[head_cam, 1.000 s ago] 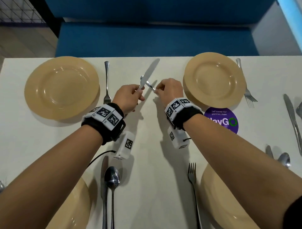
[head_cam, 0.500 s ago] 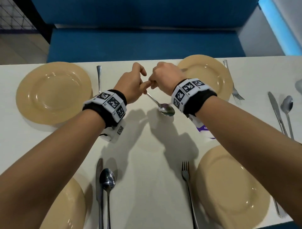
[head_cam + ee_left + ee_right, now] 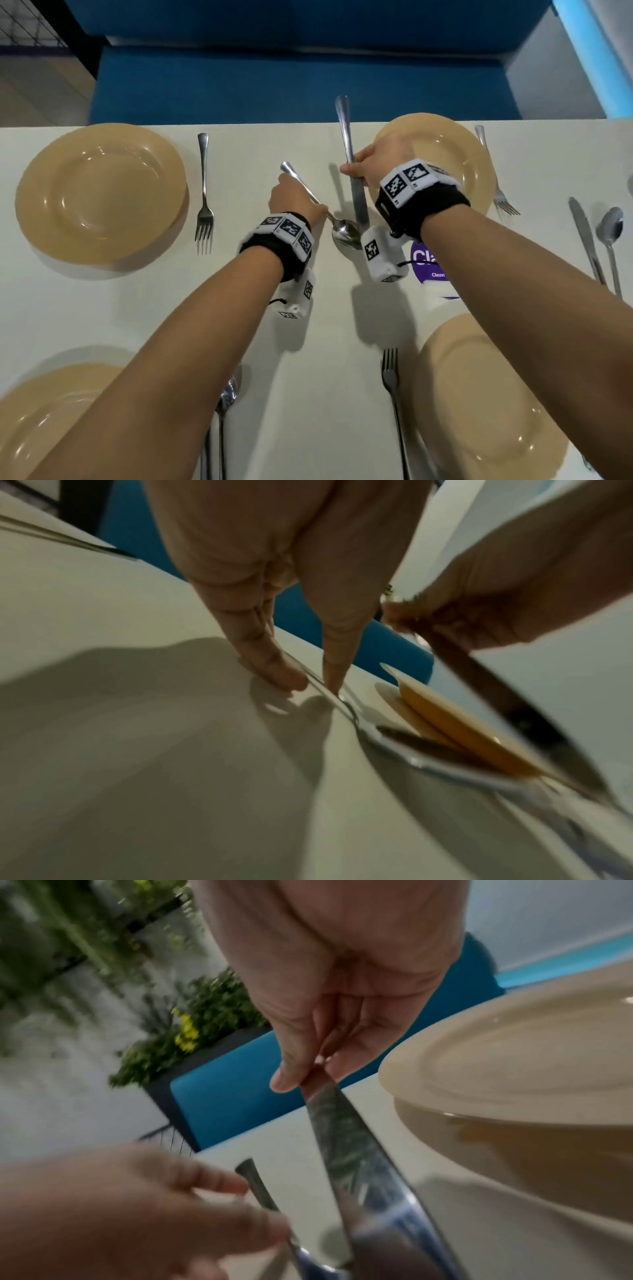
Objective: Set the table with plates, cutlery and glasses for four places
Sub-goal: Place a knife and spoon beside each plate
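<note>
The knife (image 3: pixel 356 192) and spoon (image 3: pixel 337 226), held together a second ago, are now split: the right hand (image 3: pixel 380 161) pinches the knife beside the far-right plate (image 3: pixel 472 164), while the left hand (image 3: pixel 291 198) grips the spoon, its bowl down against the desk (image 3: pixel 137 308). Both look about to be laid for this place.

four plates (image 3: pixel 102 192), four forks (image 3: pixel 204 192), three knives (image 3: pixel 356 192), three spoons (image 3: pixel 344 231)
</note>
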Demonstrator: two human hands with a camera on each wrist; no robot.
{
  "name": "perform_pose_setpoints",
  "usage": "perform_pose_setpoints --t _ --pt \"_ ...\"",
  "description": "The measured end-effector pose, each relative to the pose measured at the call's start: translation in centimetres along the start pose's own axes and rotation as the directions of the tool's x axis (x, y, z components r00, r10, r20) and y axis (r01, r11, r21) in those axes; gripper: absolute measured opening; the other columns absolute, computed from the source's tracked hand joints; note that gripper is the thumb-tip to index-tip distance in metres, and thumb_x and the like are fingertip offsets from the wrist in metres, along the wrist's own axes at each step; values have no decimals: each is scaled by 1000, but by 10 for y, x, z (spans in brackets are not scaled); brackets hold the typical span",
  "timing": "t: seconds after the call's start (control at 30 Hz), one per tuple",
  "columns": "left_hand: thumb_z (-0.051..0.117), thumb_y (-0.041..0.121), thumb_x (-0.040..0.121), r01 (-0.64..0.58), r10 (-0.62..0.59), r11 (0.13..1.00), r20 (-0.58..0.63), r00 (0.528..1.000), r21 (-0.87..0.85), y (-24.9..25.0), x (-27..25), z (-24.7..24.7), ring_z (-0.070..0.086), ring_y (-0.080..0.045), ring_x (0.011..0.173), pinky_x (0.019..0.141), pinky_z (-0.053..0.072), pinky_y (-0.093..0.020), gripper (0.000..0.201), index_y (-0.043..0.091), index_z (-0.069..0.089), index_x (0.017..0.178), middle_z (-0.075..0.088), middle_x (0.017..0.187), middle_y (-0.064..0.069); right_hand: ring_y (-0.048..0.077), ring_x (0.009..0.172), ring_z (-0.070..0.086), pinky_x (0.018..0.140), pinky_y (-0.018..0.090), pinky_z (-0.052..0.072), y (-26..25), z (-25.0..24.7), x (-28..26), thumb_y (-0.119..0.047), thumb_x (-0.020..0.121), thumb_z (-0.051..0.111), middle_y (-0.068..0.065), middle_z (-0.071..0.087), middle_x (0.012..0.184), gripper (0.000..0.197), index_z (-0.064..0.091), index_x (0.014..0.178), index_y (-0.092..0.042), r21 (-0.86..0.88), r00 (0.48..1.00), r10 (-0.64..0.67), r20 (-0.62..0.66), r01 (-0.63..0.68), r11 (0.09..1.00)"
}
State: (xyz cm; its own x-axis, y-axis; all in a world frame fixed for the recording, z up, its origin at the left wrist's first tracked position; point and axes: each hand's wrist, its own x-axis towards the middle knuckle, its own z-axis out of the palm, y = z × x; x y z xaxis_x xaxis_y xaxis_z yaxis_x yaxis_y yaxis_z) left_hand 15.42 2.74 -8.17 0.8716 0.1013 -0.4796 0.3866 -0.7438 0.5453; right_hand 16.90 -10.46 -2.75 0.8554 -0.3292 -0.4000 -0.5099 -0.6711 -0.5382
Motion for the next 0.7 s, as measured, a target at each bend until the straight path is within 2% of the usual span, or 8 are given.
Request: perform_pose_setpoints --t 0.1,0.17,0.23,0.37,0.47,0.6,0.67,0.7 --pt "73 23 76 65 -64 994 11 998 -85 -1 14 -3 59 -25 108 78 48 -29 60 8 44 127 57 122 -7 18 77 64 75 28 55 3 11 1 -31 76 77 5 73 90 25 75 92 -13 -132 999 -30 -20 27 991" --pt "72 34 73 68 -65 992 26 998 -108 1 19 -1 62 -24 102 71 48 -28 62 6 50 123 61 119 -7 17 74 61 69 26 52 3 16 3 -30 76 78 5 73 90 24 76 91 -12 -147 999 -29 -18 26 989" --pt "74 42 71 35 -33 996 26 999 -82 8 17 6 62 -25 104 74 49 -30 68 3 50 122 62 117 -9 14 68 59 62 24 49 1 18 5 -30 77 77 4 73 88 24 76 91 -11 -153 999 -39 -3 38 987" --pt "74 17 79 10 -10 997 1 1000 -71 18 13 18 55 -27 114 75 40 -26 62 4 38 128 53 125 -11 2 53 47 45 18 34 -2 18 11 -31 77 77 -2 62 72 24 75 91 -12 -152 998 -58 19 60 987" --pt "70 9 80 5 -4 1000 18 1000 -15 18 20 13 59 -27 108 71 42 -26 48 3 47 122 58 120 -11 2 52 49 45 19 37 -1 16 17 -30 76 78 -7 57 62 21 76 87 -13 -132 999 -41 5 41 990" --pt "71 10 79 -25 27 998 -24 999 60 10 31 -3 60 -25 105 74 45 -26 38 7 57 114 62 115 -8 4 55 52 57 23 46 5 27 21 -28 77 77 -3 70 76 16 76 84 -13 -124 999 -6 41 11 992" --pt "71 11 80 -31 32 998 -20 999 59 7 35 -9 59 -22 95 68 42 -23 16 13 59 91 63 102 -3 5 56 54 55 23 46 8 35 18 -27 77 77 -5 66 69 16 75 84 -13 -110 998 17 64 -10 994" --pt "71 11 80 -33 34 999 -18 999 43 6 37 -10 55 -20 88 64 40 -23 19 16 53 76 60 88 0 6 56 54 55 22 47 9 40 18 -26 77 77 -4 65 67 15 75 84 -13 -100 998 28 64 -22 995"
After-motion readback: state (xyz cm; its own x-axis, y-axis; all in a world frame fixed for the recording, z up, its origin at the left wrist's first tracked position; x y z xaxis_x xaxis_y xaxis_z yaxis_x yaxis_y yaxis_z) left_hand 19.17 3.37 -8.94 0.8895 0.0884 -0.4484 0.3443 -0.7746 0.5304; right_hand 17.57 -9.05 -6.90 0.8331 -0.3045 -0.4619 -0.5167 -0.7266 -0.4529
